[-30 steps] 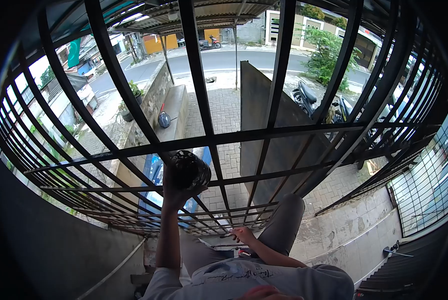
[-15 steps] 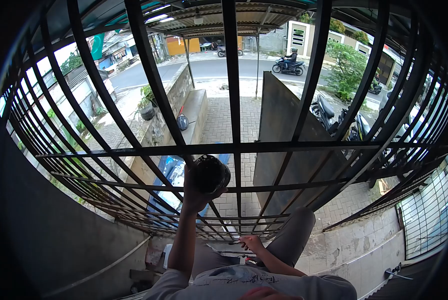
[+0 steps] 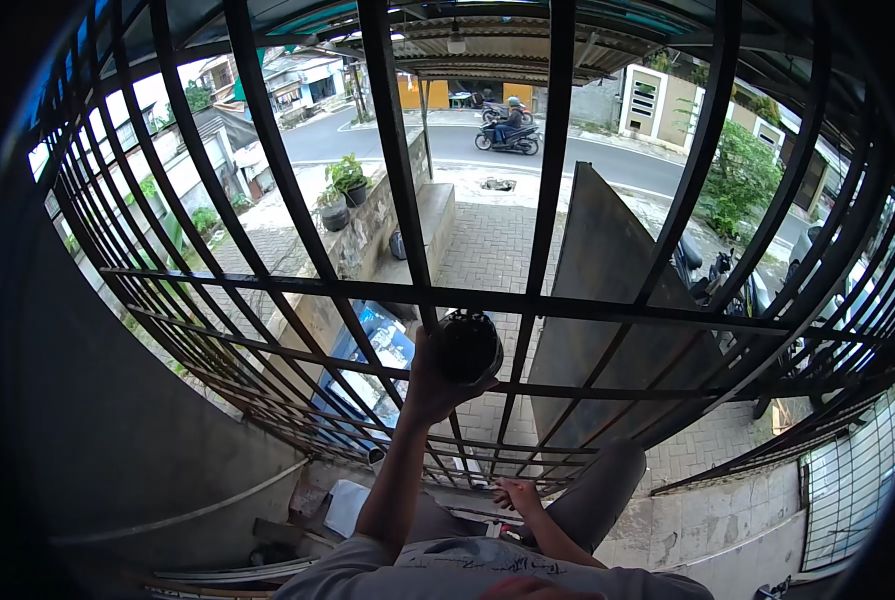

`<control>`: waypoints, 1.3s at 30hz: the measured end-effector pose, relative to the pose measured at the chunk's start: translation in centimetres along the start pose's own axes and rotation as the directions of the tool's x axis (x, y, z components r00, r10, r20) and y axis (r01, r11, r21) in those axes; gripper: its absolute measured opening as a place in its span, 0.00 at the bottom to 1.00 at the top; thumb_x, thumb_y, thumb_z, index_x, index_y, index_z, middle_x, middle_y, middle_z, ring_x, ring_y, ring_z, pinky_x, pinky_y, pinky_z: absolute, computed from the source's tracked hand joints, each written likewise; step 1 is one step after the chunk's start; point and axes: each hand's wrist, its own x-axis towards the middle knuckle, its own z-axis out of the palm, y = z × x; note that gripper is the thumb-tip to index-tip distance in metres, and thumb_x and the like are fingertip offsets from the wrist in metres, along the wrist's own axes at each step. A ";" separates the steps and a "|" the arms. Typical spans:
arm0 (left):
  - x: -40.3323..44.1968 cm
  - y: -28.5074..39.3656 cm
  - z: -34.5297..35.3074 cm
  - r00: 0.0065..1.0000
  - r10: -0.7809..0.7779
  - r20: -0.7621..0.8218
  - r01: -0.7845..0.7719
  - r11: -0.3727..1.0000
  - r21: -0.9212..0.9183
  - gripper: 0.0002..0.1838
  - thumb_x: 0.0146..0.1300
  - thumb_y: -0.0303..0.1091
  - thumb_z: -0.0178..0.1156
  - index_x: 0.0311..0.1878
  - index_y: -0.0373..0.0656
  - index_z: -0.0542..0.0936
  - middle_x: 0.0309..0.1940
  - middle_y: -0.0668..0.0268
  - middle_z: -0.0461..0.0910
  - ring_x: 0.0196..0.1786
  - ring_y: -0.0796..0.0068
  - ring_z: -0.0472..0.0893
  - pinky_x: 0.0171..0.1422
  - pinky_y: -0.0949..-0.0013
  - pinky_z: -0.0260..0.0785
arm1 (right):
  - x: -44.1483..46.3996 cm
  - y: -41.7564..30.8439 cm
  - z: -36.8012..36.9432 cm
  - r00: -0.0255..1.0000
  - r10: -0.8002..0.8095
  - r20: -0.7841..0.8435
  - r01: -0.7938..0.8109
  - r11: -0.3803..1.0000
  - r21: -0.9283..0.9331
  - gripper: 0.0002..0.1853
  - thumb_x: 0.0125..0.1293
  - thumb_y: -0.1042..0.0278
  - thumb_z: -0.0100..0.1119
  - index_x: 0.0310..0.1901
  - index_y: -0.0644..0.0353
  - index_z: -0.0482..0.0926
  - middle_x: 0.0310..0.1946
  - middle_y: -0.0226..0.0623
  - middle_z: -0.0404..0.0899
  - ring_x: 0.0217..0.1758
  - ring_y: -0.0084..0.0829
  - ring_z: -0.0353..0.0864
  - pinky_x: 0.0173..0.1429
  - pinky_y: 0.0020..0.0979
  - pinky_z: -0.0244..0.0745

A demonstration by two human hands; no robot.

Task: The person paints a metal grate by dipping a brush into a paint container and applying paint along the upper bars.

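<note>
My left hand [image 3: 433, 388] is raised in front of the bars, its fingers wrapped round a dark, round container [image 3: 466, 347] with black stuff inside and pale specks at its rim. The container is close to the horizontal bars of the black metal grille [image 3: 608, 311]. Lower down, my right hand [image 3: 518, 494] is beside my bent knee, near the foot of the grille. Its fingers are curled round something small and dark that I cannot make out.
Beyond the bars are a dark metal panel [image 3: 608, 300], a blue-and-white object [image 3: 373, 350], potted plants [image 3: 346, 180] on a low wall, and parked motorcycles. A rider on a motorcycle [image 3: 509, 138] is on the road. A grey wall [image 3: 148, 400] stands at left.
The view has shifted, so the grille and scene sit differently. My left hand, with the container, appears further right. A rider came into view and moved left along the road.
</note>
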 end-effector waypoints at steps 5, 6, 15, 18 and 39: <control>-0.2 -0.7 -0.3 1.000 -0.021 0.010 0.020 0.995 0.095 0.53 0.42 0.36 0.89 0.66 0.41 0.62 0.61 0.57 0.77 0.64 0.66 0.81 0.68 0.62 0.77 | 0.1 0.1 -0.2 1.000 0.021 -0.014 -0.021 1.000 -0.020 0.24 0.76 0.44 0.60 0.51 0.60 0.87 0.28 0.36 0.90 0.22 0.20 0.82 0.26 0.24 0.70; -0.2 -0.8 -0.3 0.999 -0.042 0.022 0.040 0.995 0.089 0.53 0.42 0.37 0.89 0.66 0.41 0.62 0.61 0.57 0.77 0.63 0.66 0.81 0.68 0.62 0.77 | 0.2 0.2 -0.2 0.999 0.027 -0.020 -0.027 0.999 -0.030 0.24 0.77 0.45 0.59 0.54 0.59 0.87 0.29 0.36 0.90 0.22 0.20 0.82 0.26 0.23 0.70; -0.2 -0.7 0.0 1.000 0.005 -0.002 -0.005 0.999 0.034 0.50 0.44 0.36 0.88 0.64 0.41 0.63 0.59 0.57 0.78 0.63 0.66 0.81 0.66 0.62 0.78 | -0.1 -0.2 -0.1 0.995 -0.084 -0.054 0.087 0.994 0.058 0.22 0.77 0.49 0.61 0.55 0.62 0.86 0.34 0.38 0.90 0.29 0.23 0.86 0.30 0.23 0.75; -0.1 -0.7 0.0 1.000 -0.003 -0.003 0.003 1.000 0.019 0.50 0.44 0.36 0.89 0.64 0.41 0.63 0.59 0.57 0.79 0.63 0.66 0.82 0.66 0.62 0.78 | -0.3 -0.5 -0.1 0.990 -0.139 -0.028 0.140 0.986 0.085 0.23 0.78 0.50 0.59 0.58 0.62 0.85 0.36 0.39 0.90 0.31 0.23 0.87 0.32 0.22 0.76; -0.2 -1.6 -0.1 0.998 0.054 0.009 -0.054 0.997 0.045 0.52 0.43 0.40 0.89 0.68 0.42 0.66 0.60 0.59 0.78 0.64 0.65 0.82 0.66 0.62 0.79 | -17.5 -21.9 -3.0 0.789 -0.611 0.067 0.584 0.780 0.224 0.25 0.71 0.66 0.64 0.66 0.69 0.79 0.34 0.42 0.88 0.37 0.31 0.89 0.46 0.31 0.83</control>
